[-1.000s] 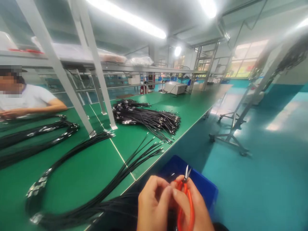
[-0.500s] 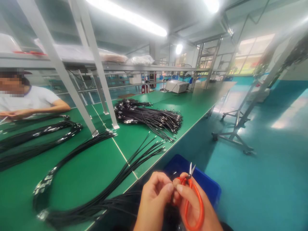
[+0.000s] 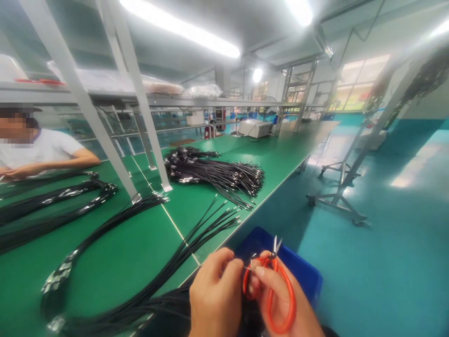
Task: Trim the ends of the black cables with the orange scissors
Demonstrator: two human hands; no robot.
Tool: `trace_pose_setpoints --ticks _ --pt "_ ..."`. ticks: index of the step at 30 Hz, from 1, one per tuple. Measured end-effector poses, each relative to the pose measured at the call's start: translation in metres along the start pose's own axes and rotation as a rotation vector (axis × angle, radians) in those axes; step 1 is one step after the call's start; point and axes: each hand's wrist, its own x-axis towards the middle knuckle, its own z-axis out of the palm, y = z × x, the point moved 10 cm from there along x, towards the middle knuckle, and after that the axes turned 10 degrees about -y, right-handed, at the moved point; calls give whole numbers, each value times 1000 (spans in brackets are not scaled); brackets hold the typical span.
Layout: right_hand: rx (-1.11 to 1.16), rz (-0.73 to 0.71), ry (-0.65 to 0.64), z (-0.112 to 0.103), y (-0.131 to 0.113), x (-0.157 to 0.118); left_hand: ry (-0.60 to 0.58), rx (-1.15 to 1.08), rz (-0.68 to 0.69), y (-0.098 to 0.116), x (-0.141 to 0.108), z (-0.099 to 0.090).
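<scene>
My right hand (image 3: 277,285) is closed around a pair of scissors (image 3: 290,299) with orange handles. Their short metal blades point up and stand slightly apart. The thumb and forefinger of that hand also pinch a tiny pale bit, too small to make out. Beside it, my left hand (image 3: 216,288) is curled shut, back towards me, on what looks like a thin black cable (image 3: 254,256) with a pale tip; most of it is hidden by the fingers. A long bundle of black cables (image 3: 154,276) curves over the green table to the left of my hands.
Under my hands stands a blue bin (image 3: 298,267). A heap of black cables (image 3: 224,173) lies farther along the green table (image 3: 115,267), near white shelf posts (image 3: 150,117). Across at the left sits a co-worker (image 3: 52,150) with more cables. A wheeled metal stand (image 3: 338,201) is on the right.
My left hand has shifted a little left, away from the right hand, and turned its back more towards me. A small gap shows between the fingertips. The scissors stay in my right hand.
</scene>
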Motion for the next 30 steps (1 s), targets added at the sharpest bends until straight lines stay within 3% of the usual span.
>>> trace_pose_setpoints --ticks 3,5,7,12,15,21,26,30 --pt "6 -46 -13 3 -2 3 -120 -426 -309 -28 -3 17" --pt "-11 -66 -15 3 -1 4 -229 -783 -466 -33 -11 40" --pt "-38 -83 -11 3 1 5 -266 -996 -561 -33 -18 53" --pt "-52 -62 -20 6 5 7 -213 -958 -602 -39 -23 50" --pt "-157 -78 7 11 -4 5 -242 -946 -612 -41 -24 50" --pt "-308 -151 12 25 -16 -1 -272 -1095 -644 -36 -26 56" --pt "-352 -235 20 6 -12 11 -259 -1228 -701 -42 -28 62" --pt "-474 -410 76 -1 -31 1 -281 -1273 -722 -47 -29 65"
